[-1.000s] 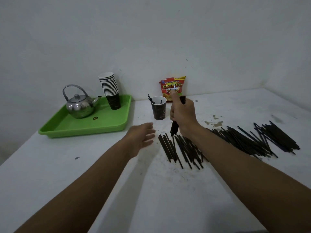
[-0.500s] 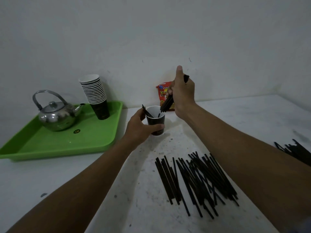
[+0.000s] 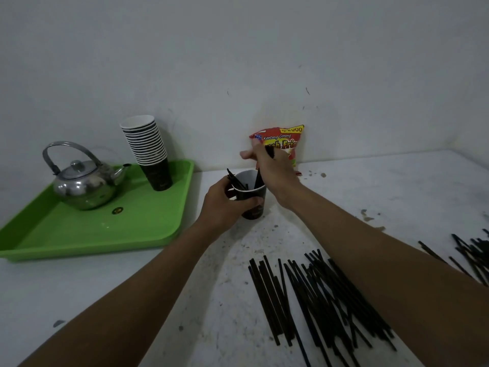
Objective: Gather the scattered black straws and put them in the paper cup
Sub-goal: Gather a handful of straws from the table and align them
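Observation:
A black paper cup [image 3: 253, 208] with a white inside stands on the white table, a few black straws leaning in it. My left hand [image 3: 225, 203] grips the cup from its left side. Just above the rim, my right hand [image 3: 272, 168] holds a small bundle of black straws [image 3: 258, 178] whose lower ends reach down into the cup. Several loose black straws [image 3: 312, 295] lie in a pile at the front right, partly under my right forearm. More black straws [image 3: 473, 252] lie at the right edge of the view.
A green tray [image 3: 148, 229] on the left carries a steel kettle [image 3: 82, 182] and a stack of paper cups [image 3: 148, 149]. A red snack bag [image 3: 287, 140] leans on the wall behind the cup. The tabletop is stained.
My left hand reached to the cup and took hold of it. My right hand lifted its bundle from the pile, carried it over the cup and lowered the ends inside.

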### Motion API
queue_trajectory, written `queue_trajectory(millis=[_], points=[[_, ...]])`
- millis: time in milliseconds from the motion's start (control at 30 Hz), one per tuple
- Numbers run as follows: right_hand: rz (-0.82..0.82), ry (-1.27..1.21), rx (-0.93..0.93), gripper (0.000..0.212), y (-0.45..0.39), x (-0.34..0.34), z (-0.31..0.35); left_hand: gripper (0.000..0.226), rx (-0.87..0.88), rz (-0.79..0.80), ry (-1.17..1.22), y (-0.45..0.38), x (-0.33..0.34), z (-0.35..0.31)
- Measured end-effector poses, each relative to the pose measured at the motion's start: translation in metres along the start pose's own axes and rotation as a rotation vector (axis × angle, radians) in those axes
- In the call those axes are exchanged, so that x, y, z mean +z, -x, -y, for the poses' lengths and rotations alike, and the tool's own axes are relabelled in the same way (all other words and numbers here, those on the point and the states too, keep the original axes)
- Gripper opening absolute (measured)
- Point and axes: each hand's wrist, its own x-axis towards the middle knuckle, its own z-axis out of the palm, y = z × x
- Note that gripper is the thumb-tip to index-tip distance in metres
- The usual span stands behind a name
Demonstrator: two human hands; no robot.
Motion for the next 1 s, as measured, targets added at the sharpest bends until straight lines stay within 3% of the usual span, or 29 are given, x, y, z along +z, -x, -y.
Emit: queue_trajectory(millis=[133, 267, 367, 533, 700, 833, 1000], points=[[0.01, 0.051, -0.01, 0.033, 0.007, -0.001, -0.013, 0.057, -0.006, 0.013, -0.005, 0.0, -0.001, 0.0], [-0.082, 0.075, -0.188, 0.056, 0.011, -0.006, -0.015, 0.055, -0.006, 0.014, 0.006, -0.001, -0.001, 0.001], [-0.051, 0.18, -0.267, 0.04, 0.017, -0.01, -0.013, 0.057, -0.014, 0.021, -0.007, 0.0, -0.001, 0.001], [0.061, 0.262, -0.251, 0.041, 0.025, -0.015, -0.02, 0.079, -0.028, 0.06, -0.084, 0.008, -0.004, -0.005], [0.045, 0.339, -0.304, 0.041, 0.04, -0.028, -0.015, 0.1, -0.046, 0.054, -0.319, 0.033, -0.01, -0.017], [-0.036, 0.428, -0.298, 0.045, 0.065, -0.041, -0.018, 0.088, 0.046, 0.013, -0.582, 0.063, -0.013, -0.017], [-0.038, 0.618, -0.204, 0.052, 0.115, -0.049, -0.024, 0.072, 0.15, 0.073, -0.724, 0.105, -0.015, -0.002]])
